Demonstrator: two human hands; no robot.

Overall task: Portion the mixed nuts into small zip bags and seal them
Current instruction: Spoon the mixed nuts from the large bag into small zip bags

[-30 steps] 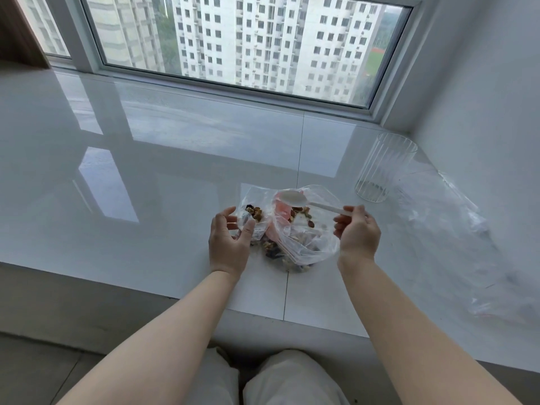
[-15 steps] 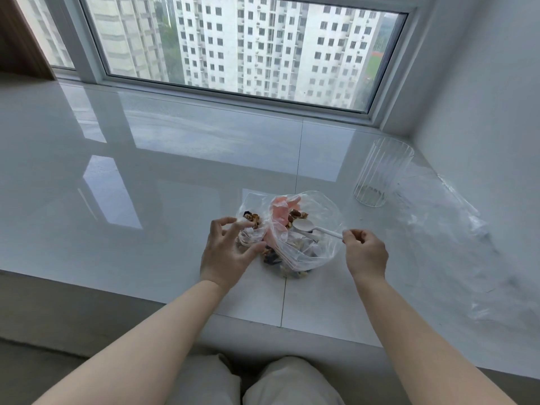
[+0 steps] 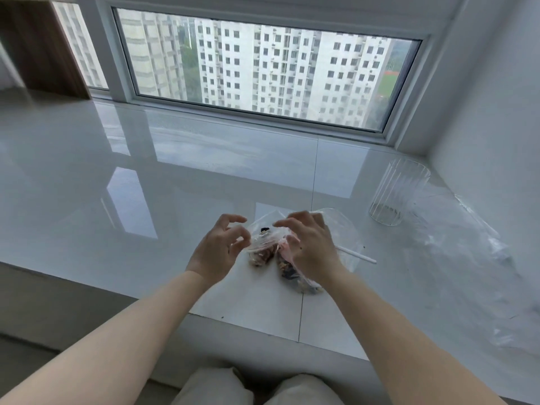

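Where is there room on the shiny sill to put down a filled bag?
Bare sill lies wide left of the left hand, back to the window. Crowded: the spoon, the glass and crumpled plastic on the right.

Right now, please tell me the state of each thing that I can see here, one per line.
small zip bag: holds some nuts, its top pinched by both hands, seal not visibly closed
large nut bag: lying open on the sill, nuts inside
white spoon: lying down, released, handle sticking out
glass cup: upright, nearly empty
left hand: pinching the bag top
right hand: pinching the bag top
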